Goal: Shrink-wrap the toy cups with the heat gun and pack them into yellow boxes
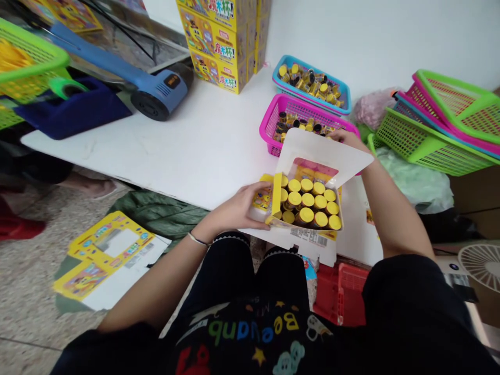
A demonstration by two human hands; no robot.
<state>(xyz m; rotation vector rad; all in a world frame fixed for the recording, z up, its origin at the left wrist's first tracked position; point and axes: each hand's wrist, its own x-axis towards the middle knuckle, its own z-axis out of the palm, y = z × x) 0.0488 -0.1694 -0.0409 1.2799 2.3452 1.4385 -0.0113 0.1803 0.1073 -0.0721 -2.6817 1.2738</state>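
Observation:
An open yellow display box (pixel 276 195) rests at the table's front edge, its white lid raised. Rows of small tubs with yellow caps (pixel 307 200) stand upright inside it. My left hand (pixel 252 205) grips the box's left side, thumb and fingers around its wall. Behind the raised lid, my right hand (pixel 347 139) reaches into the pink basket (pixel 269 125), which holds many loose tubs (pixel 291 121) with yellow or black caps. The lid partly covers that hand, so what its fingers hold is hidden.
A blue basket (pixel 279 70) of tubs stands behind the pink one. Yellow boxes (pixel 222 57) are stacked at the back. A blue cordless tool (pixel 156 91) lies at left. Stacked green baskets (pixel 406 138) are at right; a flattened carton (pixel 105 260) lies on the floor.

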